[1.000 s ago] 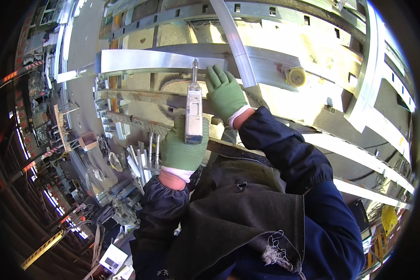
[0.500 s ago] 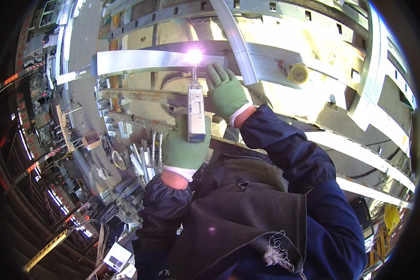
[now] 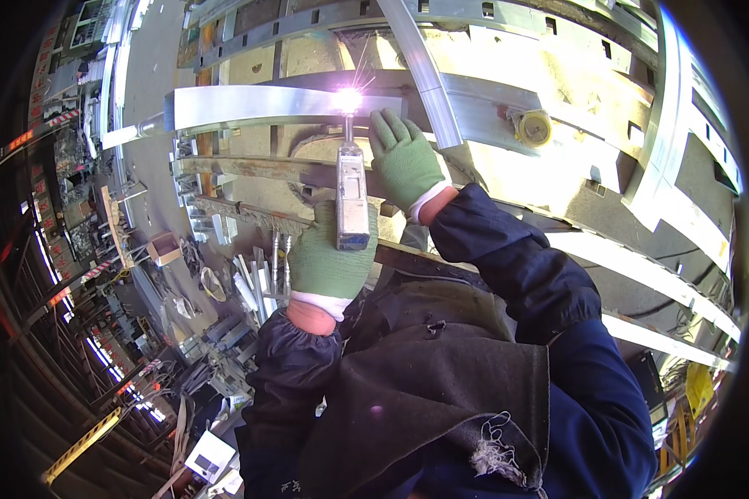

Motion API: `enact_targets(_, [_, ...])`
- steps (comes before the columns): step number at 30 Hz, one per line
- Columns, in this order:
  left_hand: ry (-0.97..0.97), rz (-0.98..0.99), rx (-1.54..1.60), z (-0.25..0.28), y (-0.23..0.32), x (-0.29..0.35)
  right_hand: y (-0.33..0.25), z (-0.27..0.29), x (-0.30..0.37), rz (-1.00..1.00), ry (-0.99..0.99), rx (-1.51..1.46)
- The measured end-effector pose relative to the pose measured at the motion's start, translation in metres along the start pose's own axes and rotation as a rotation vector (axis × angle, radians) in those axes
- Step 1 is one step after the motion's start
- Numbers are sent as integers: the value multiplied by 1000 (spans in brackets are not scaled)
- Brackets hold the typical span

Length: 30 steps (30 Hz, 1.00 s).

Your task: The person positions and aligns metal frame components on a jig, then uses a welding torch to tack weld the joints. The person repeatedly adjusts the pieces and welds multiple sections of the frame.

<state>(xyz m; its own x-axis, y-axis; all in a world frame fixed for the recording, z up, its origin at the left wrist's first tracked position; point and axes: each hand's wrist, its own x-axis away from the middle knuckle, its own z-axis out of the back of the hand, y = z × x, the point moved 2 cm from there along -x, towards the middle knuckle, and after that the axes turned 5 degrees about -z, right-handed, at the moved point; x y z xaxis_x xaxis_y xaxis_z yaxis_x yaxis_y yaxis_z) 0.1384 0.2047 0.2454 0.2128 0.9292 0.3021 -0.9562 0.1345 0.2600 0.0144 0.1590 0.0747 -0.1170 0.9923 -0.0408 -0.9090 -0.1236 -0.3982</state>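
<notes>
My left hand [image 3: 329, 264], in a green glove, is closed around a hand-held welding gun [image 3: 353, 191]. The gun points away from me, and its thin nozzle meets a bright pinkish-white glare [image 3: 347, 101] on a metal strip [image 3: 250, 108]. A few sparks fly up from there; the glare hides the exact contact spot. Just right of the nozzle, my right hand [image 3: 406, 162], gloved in green too, has its fingers stretched out, their tips at the strip's near edge. It grips nothing that I can see.
A long metal profile [image 3: 424, 75] crosses beyond my right hand. To its right, a round yellowish object [image 3: 533, 129] sits on the metal frame. Slotted rails [image 3: 508, 17] run across the far side. Rods [image 3: 276, 266], a cardboard box [image 3: 164, 249] and a white box [image 3: 210, 457] are at left.
The nozzle and glare have shifted very slightly right, and longer sparks now shoot upward. Both hands keep nearly the same places.
</notes>
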Motion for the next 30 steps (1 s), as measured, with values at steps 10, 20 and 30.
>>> enact_targets(10, [-34, 43, -7, 2, 1, 0, 0, 1, 0, -4, -13, 42])
enact_targets(20, [-32, 52, -11, 2, 0, 1, 0, -4, 0, -3, 28, 34])
enact_targets(30, [-50, 42, -39, 4, 0, 3, 0, -6, 0, 1, 82, 42])
